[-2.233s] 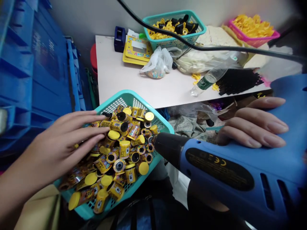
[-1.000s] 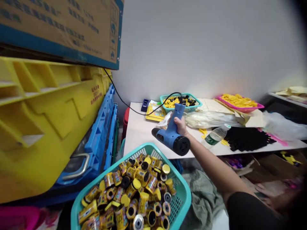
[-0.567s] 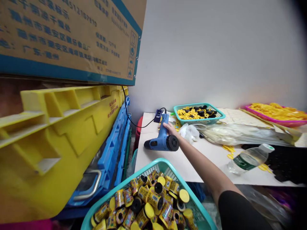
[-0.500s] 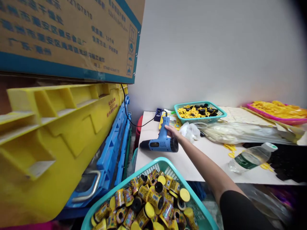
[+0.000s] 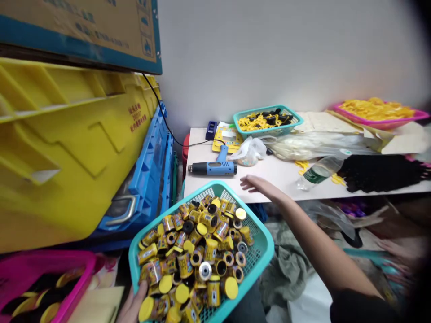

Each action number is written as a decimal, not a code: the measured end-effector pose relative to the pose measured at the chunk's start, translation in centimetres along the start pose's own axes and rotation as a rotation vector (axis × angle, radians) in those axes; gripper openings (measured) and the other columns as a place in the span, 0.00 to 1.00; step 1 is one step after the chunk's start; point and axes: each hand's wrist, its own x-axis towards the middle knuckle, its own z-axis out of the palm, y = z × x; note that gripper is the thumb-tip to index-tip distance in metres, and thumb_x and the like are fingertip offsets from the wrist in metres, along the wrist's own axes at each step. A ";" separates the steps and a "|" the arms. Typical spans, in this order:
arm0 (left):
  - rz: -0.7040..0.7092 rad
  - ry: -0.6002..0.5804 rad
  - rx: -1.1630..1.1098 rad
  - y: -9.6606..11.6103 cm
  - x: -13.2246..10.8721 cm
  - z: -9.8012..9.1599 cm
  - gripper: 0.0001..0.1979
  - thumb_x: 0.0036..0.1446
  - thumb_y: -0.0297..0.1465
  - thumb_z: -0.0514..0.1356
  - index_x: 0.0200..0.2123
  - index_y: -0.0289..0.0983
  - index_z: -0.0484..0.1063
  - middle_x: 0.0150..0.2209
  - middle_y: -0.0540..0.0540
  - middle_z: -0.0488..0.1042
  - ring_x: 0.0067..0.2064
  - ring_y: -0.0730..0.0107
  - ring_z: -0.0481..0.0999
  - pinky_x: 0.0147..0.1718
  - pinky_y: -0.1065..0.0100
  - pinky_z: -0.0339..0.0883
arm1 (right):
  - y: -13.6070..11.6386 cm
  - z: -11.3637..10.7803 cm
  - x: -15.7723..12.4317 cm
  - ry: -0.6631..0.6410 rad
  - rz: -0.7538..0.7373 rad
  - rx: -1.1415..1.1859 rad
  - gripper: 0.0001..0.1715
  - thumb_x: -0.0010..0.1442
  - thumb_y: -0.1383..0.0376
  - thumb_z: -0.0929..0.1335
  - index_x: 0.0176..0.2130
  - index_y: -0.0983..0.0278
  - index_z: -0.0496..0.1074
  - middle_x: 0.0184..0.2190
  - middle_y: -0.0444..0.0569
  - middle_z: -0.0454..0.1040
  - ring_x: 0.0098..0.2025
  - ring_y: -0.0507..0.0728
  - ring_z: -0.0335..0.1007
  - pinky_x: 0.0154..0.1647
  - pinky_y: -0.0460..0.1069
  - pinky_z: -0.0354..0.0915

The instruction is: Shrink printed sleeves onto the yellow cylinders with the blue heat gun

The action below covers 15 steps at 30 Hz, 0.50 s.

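A teal plastic basket [image 5: 266,262] full of small yellow cylindrical pots [image 5: 185,264] with yellow or black ends is in front of me. My left hand [image 5: 132,305] grips its near left side, the thumb at the rim and the other fingers mostly hidden. Reaching over the table's front edge, my right hand [image 5: 259,186] is open and holds nothing, its fingers stretched to the left. Just beyond them a blue heat gun [image 5: 215,168] rests on its side on the white table [image 5: 205,193], nozzle pointing left and cord running back.
Stacked yellow [image 5: 84,130] and blue crates [image 5: 150,152] flank the left, under a cardboard box [image 5: 101,27]. A plastic bottle [image 5: 318,172], a clear bag [image 5: 251,150] and a second teal basket [image 5: 284,130] are on the table. A pink basket [image 5: 85,273] stands low left.
My right hand has let go of the heat gun, now lying on the table, and drawn back with open fingers. The view has tilted down, bringing my left hand and more of the teal basket into sight.
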 end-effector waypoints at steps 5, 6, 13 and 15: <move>-0.185 -0.093 -0.289 0.0 0.9 0.7 0.33 0.56 0.50 0.57 0.60 0.39 0.64 0.58 0.42 0.72 0.64 0.52 0.63 0.62 0.52 0.59 | 5.4 3.8 -10.3 -0.135 0.038 0.270 0.43 0.57 0.36 0.58 0.55 0.63 0.68 0.54 0.55 0.69 0.56 0.62 0.67 0.58 0.59 0.64; -0.166 -0.115 -0.315 0.6 0.9 0.8 0.32 0.56 0.48 0.58 0.60 0.40 0.64 0.59 0.43 0.70 0.64 0.53 0.64 0.61 0.53 0.59 | 6.0 4.7 -11.7 -0.095 0.020 0.317 0.42 0.57 0.37 0.60 0.57 0.62 0.66 0.56 0.53 0.68 0.57 0.61 0.66 0.59 0.58 0.64; 0.131 -0.255 -0.150 6.2 3.5 -1.2 0.32 0.53 0.49 0.60 0.56 0.37 0.68 0.57 0.40 0.72 0.61 0.51 0.68 0.62 0.51 0.58 | 9.4 8.9 -19.1 0.208 -0.017 0.412 0.39 0.58 0.42 0.61 0.61 0.58 0.58 0.63 0.50 0.59 0.60 0.60 0.63 0.61 0.57 0.63; 0.218 -0.255 -0.022 6.5 4.6 -1.7 0.30 0.55 0.50 0.57 0.54 0.36 0.70 0.56 0.39 0.73 0.61 0.50 0.67 0.61 0.50 0.58 | 11.2 10.2 -20.7 0.267 -0.007 0.280 0.39 0.60 0.41 0.58 0.61 0.60 0.59 0.62 0.52 0.60 0.60 0.61 0.63 0.61 0.59 0.62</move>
